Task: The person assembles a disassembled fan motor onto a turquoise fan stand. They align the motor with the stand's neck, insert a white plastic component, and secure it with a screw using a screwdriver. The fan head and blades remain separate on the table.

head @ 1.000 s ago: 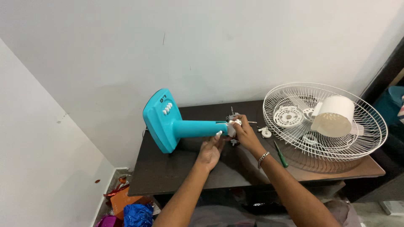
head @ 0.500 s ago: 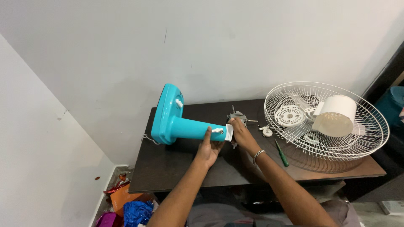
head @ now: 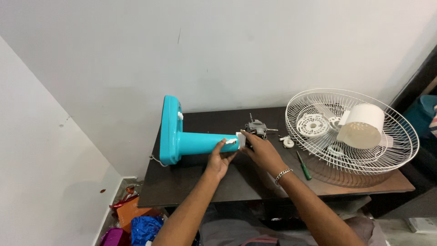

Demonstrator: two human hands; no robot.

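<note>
The turquoise fan stand (head: pixel 191 142) lies on its side across the left part of the dark table (head: pixel 218 182), its wide base standing on edge at the left and its column pointing right. The left hand (head: pixel 220 159) cups the column from below near its right end, fingers curled partly round it. The right hand (head: pixel 260 152) sits at the white end piece (head: pixel 240 140) on the column's tip, fingertips pinching or pressing on it; how tightly, I cannot tell.

Just beyond that hand, a little farther back, sits the bare grey motor (head: pixel 257 128) with its shaft sticking out, and to its right lie small white knobs (head: pixel 287 142). A green-handled screwdriver (head: pixel 303 166) lies nearer the front edge. At the right rests the white wire fan guard (head: pixel 353 127), with a white motor cover (head: pixel 363 125) lying in it.

To work that end piece well, I would judge the left hand should brace the column firmly so it does not roll, while the right hand works squarely along the column's line.
</note>
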